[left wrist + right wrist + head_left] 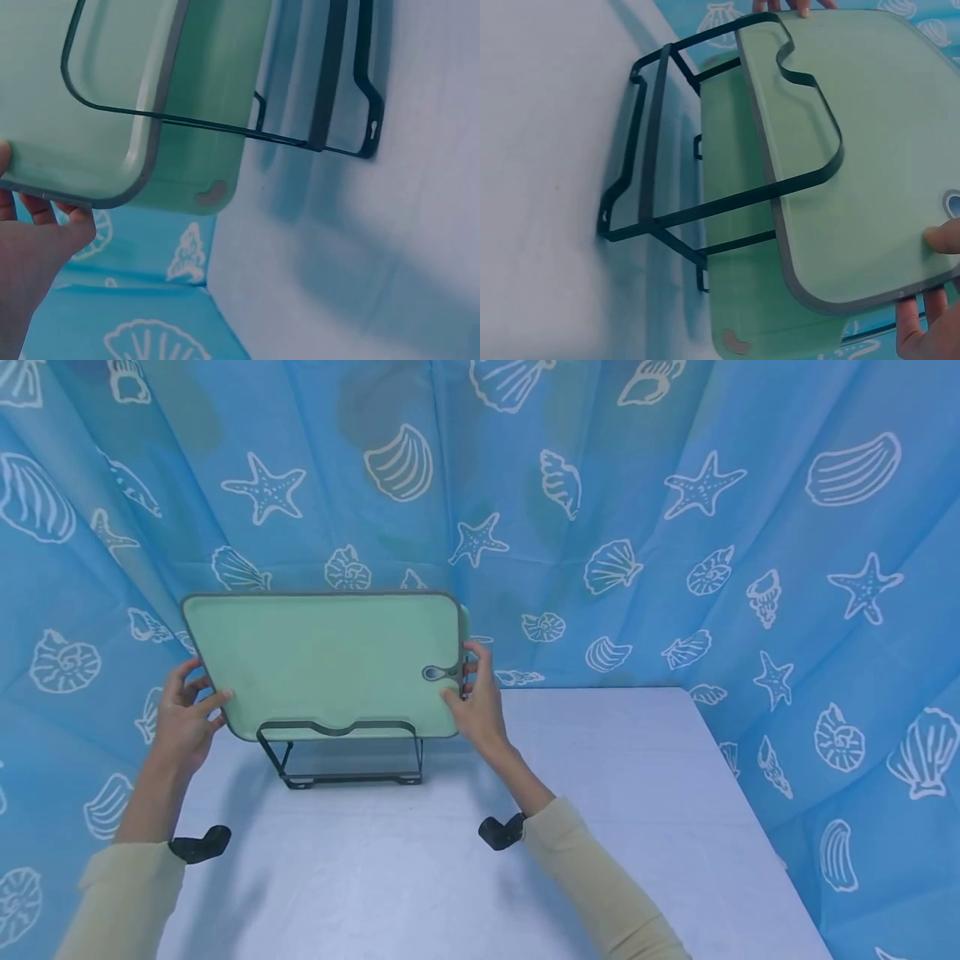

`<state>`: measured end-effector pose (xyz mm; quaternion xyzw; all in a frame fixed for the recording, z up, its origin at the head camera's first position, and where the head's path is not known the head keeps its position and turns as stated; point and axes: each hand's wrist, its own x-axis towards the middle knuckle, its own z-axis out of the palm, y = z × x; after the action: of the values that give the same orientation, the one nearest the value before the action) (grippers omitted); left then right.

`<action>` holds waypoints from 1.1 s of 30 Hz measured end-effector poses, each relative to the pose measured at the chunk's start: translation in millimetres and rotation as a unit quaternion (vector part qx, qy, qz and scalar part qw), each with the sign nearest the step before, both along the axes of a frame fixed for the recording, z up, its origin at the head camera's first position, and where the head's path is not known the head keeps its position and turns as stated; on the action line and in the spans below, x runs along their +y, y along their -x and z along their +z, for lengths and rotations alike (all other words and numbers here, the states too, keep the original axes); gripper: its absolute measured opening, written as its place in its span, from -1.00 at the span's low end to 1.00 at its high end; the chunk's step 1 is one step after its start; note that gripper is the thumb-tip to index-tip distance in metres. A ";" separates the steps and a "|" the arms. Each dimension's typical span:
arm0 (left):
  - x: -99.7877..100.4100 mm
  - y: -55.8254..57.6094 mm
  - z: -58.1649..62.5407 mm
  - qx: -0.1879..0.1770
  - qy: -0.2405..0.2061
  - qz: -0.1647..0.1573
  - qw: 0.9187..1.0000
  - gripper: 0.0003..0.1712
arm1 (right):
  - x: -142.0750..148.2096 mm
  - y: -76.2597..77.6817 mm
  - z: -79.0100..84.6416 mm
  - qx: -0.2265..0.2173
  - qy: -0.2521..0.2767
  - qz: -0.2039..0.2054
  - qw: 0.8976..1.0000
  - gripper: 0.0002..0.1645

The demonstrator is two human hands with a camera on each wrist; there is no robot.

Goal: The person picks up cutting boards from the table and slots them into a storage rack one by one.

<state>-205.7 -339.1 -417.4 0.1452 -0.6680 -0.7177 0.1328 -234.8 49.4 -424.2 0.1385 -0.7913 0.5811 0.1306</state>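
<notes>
A light green cutting board (322, 652) with a grey rim and a small oval ring in one corner is tilted upright between both hands. At its left edge, my left hand (183, 714) grips with the thumb on the front face and the fingers behind. My right hand (480, 706) pinches the right edge near the ring in the same way. The board's lower edge sits behind the front loop of a black metal rack (352, 776), raised above its base. Behind it, a second green board (735, 187) stands in the rack, its corner pad (212, 193) showing.
Under the rack spreads a white table (360, 868), its right edge slanting toward the front. A blue curtain (637, 527) with white shells and starfish hangs close behind the table and along its sides. Black wrist mounts (501, 832) stick out inward from both forearms.
</notes>
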 end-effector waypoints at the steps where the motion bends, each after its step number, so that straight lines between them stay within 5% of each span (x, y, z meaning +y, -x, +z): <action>1: -0.3 -0.7 -1.6 0.000 -0.003 0.000 1.000 -0.23 | -0.4 -0.2 -1.7 0.001 -0.001 -0.001 1.000 -0.15; 17: -3.2 -8.9 -35.6 0.011 -0.040 -0.006 0.999 -0.32 | -3.7 -6.3 -34.0 -0.003 -0.006 -0.001 1.000 -0.16; 33: -0.8 -12.8 -51.7 0.008 -0.040 -0.005 0.999 -0.36 | -2.5 -9.6 -57.1 -0.006 -0.002 -0.007 1.000 -0.19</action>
<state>-192.9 -339.8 -469.1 0.1411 -0.6386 -0.7455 0.1287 -225.3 46.9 -481.4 0.1297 -0.7942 0.5793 0.1295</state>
